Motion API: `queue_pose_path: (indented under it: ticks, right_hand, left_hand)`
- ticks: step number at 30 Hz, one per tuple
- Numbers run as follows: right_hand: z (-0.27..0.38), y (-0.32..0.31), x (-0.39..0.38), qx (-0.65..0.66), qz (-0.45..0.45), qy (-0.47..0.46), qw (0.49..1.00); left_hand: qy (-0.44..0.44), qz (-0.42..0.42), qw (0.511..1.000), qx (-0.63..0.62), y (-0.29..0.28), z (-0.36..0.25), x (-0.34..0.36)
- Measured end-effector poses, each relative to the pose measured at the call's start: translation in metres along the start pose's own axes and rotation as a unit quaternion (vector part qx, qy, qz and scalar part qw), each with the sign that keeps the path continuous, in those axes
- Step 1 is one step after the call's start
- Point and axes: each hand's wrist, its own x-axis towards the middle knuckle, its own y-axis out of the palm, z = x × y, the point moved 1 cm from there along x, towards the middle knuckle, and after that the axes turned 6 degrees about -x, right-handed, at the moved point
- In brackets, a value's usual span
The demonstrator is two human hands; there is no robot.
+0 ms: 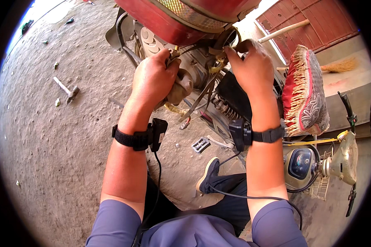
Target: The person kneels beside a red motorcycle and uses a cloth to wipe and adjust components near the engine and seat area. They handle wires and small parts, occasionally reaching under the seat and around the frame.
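Hands, two, both bare, each wrist carrying one black strap with a small black device; one thin black cable trails from each.

Left hand [152, 78]: fingers curled shut around a dull tan engine part [180, 85], gripping it from above, thumb side toward the motorcycle frame.

Right hand [251, 66]: fingertips pinched closed on the wire bundle [217, 61], yellowish and dark strands, just under the tank.

Motorcycle, one, red fuel tank [165, 18] at top centre, with one coil spring [224, 108] visible below the wires. The tan part and wires sit between the two hands, under the tank.

Hammer [66, 90], one, lying on the concrete floor [49, 156], well apart to the left.

Small metal footpeg piece [200, 144], one, on the floor near the person's shoe [208, 173].

Cushion [305, 96], one, red with fringe and grey pattern, right of the right forearm.

Broom [338, 66], one, straw, beyond the cushion.

Fan [338, 162], one, lying beside a speedometer unit [299, 164] at right.
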Motion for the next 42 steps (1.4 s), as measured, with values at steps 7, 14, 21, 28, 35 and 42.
queue_pose_path:
  ticks: [7, 14, 21, 28, 35, 42]
  right_hand:
    - [-0.01, 0.028, 0.012, 0.127, 0.002, 0.087, 0.988]
    - [-0.016, 0.002, -0.005, 0.116, 0.082, 0.12, 0.983]
    - [-0.035, -0.021, -0.033, 0.241, 0.132, 0.12, 0.954]
    - [-0.038, -0.013, -0.055, 0.467, 0.221, 0.173, 0.839]
    - [-0.034, -0.005, -0.077, 0.585, 0.287, 0.209, 0.729]
    - [-0.025, -0.004, -0.076, 0.613, 0.311, 0.203, 0.698]
  left_hand:
    - [0.003, 0.001, 1.0, 0.005, -0.001, -0.001, 0.0]
    - [-0.006, -0.002, 1.0, 0.028, -0.003, -0.007, -0.001]
    - [-0.01, -0.006, 0.999, 0.04, -0.004, -0.006, -0.001]
    - [-0.03, 0.015, 0.998, 0.046, -0.001, -0.014, -0.005]
    - [-0.066, 0.146, 0.967, -0.196, 0.038, -0.025, -0.018]
    - [-0.213, 0.22, 0.788, -0.533, 0.073, -0.036, -0.029]
